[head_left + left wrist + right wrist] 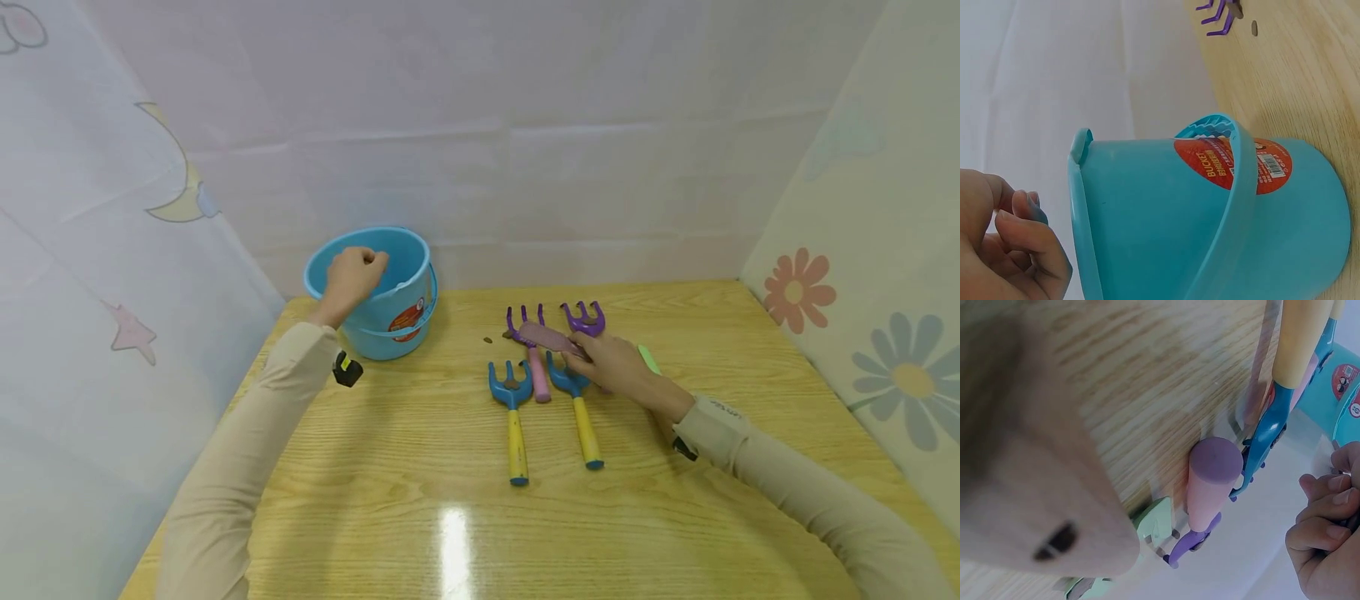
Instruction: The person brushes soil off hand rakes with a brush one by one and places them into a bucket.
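My left hand (356, 273) is over the mouth of a light blue bucket (382, 333), its fingers curled and the thumb against them; nothing shows in its grasp. In the left wrist view, the hand (1013, 244) is beside the bucket's rim (1079, 206). My right hand (611, 362) grips one end of a long, flat mauve tool (549, 337) with a rounded tip, over several hand forks. Below lie two blue forks with yellow handles (517, 446) (587, 433), a purple fork with a pink handle (539, 379) and another purple fork (583, 318).
A light green tool (648, 358) lies partly behind my right hand. Small brown bits (488, 340) are on the wooden table (420, 433) near the fork tines, and one brown piece (512, 384) is on a blue fork. Printed cloth walls (525, 192) stand around the table.
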`<state>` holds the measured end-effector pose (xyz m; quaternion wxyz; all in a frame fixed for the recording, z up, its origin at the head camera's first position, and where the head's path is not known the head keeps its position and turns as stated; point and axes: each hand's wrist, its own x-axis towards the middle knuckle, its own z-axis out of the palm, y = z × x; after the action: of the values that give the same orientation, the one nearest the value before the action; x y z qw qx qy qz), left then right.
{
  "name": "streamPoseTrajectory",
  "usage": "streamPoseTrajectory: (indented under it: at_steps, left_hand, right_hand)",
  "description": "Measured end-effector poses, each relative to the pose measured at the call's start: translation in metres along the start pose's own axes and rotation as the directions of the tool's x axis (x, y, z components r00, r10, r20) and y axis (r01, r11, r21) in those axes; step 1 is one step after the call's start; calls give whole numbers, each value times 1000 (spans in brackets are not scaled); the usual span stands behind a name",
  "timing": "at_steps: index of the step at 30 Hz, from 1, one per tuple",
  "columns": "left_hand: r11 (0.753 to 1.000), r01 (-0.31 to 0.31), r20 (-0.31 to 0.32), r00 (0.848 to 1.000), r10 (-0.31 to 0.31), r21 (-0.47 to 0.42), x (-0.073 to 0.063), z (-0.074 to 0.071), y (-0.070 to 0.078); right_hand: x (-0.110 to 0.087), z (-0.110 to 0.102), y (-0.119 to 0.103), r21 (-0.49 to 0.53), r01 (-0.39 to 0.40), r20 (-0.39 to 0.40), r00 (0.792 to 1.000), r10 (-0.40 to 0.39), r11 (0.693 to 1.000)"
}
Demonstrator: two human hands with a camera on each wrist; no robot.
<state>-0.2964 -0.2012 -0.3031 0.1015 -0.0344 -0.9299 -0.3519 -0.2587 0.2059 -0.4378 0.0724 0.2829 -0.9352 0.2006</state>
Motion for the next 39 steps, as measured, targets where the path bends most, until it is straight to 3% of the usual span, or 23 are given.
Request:
streamPoseTrajectory:
  at_steps: [7,13,20,25,39]
  left_hand:
    - [996,-89,-31,996,89,-6,-3,6,3]
    - [984,-176,-69,982,176,10,-11,13,7]
    - [974,-225,-76,972,224,7,-19,22,14]
    - [959,-281,-80,956,282,26,-23,28,15]
    - [952,-306,0,952,306,-5,-42,43,12]
  right_hand:
    - [0,0,1,-7,2,4,1000,-2,1000]
    - [0,-1,1,1,-2,13,1000,2,1000]
    - [1,0,4,1,-11,7,1000,11,1000]
    - [1,1,4,-5,-10,-2,1000,10,1000]
    - [3,1,0,-7,-4,-6,1000,4,1000]
